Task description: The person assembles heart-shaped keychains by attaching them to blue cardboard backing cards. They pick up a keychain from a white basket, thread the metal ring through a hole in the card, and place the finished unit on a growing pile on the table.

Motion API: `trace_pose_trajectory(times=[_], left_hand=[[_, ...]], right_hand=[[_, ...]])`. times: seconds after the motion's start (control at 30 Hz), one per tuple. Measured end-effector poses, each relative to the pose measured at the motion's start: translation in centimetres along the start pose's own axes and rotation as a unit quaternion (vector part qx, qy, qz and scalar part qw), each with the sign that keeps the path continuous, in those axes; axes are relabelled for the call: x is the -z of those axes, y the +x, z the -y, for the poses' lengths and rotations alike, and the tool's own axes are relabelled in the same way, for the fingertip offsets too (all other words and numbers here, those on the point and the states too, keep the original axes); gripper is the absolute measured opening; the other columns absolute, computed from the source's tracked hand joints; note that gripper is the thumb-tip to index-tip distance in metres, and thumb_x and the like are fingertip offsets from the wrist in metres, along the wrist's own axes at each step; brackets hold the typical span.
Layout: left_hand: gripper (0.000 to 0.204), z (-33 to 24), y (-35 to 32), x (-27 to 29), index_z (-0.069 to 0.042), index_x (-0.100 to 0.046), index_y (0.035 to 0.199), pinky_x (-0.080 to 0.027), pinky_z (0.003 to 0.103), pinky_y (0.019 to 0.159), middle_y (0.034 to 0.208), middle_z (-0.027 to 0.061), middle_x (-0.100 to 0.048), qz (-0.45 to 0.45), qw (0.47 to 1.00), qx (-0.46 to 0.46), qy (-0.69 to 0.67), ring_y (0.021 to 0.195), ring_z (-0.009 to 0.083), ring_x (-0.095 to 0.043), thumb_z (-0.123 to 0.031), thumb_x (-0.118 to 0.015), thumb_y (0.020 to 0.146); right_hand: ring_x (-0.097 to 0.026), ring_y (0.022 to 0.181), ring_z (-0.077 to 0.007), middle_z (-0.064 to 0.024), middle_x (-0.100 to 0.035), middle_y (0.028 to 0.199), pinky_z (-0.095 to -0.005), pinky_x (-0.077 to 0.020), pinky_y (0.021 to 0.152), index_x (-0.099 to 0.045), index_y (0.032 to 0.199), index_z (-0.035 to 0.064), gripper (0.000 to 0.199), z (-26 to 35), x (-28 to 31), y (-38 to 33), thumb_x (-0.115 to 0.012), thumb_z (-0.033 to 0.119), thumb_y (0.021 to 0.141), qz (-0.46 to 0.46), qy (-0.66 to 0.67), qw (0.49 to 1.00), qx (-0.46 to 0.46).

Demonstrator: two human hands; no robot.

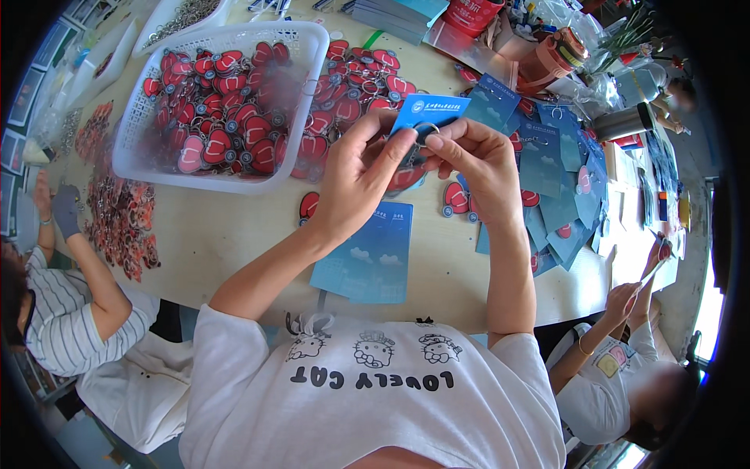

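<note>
Above the table, my left hand (350, 181) is closed on a blue card (431, 108), its thumb pressed against the card's face. My right hand (483, 160) pinches a metal key ring (426, 127) at the card's lower edge. A red keychain (406, 178) hangs below, partly hidden behind my fingers. Under my hands lies a small stack of blue cards (367, 262). Loose red keychains (455, 197) rest beside my right wrist, and another red keychain (309, 205) lies by my left wrist.
A white plastic basket (211, 184) full of red keychains stands at the left, with a keychain pile (355, 78) beside it. Cards with keychains attached (547, 160) spread rightward. A tumbler (625, 123) stands beyond. Co-workers sit on both sides; one wears a grey glove (68, 209).
</note>
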State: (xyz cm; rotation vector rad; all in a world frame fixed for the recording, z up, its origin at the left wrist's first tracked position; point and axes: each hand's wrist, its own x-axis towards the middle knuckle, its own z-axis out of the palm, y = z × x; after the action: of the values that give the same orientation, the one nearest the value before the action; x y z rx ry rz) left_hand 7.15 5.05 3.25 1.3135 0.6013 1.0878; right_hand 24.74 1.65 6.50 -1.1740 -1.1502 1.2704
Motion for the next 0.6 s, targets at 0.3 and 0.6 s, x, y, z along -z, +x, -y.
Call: trace_pose_trajectory(times=[0.3,0.6], left_hand=[[0.011,0.0,0.3,-0.6,0.0,-0.064,0.098,-0.05,0.022,0.073,0.093,0.0029,-0.065,-0.083,0.994,-0.058,-0.047,0.083,0.0055,-0.06,-0.007,-0.064,0.091],[0.013,0.0,-0.4,-0.7,0.0,-0.065,0.102,-0.046,0.02,0.072,0.09,0.0001,-0.063,-0.094,0.993,-0.07,-0.032,0.083,0.004,-0.056,-0.006,-0.066,0.089]], right_hand=[[-0.061,0.062,-0.0112,-0.0082,-0.068,0.081,-0.0226,-0.0505,0.059,-0.069,0.087,-0.0018,0.017,0.0,-1.7,-0.4,-0.072,0.014,0.085,-0.075,-0.058,0.994,0.047],[-0.054,0.073,-0.0068,-0.0021,-0.062,0.083,-0.0195,-0.0428,0.057,-0.067,0.086,0.0001,0.018,-0.9,-2.3,0.2,-0.079,0.011,0.078,-0.219,-0.215,0.894,0.327]])
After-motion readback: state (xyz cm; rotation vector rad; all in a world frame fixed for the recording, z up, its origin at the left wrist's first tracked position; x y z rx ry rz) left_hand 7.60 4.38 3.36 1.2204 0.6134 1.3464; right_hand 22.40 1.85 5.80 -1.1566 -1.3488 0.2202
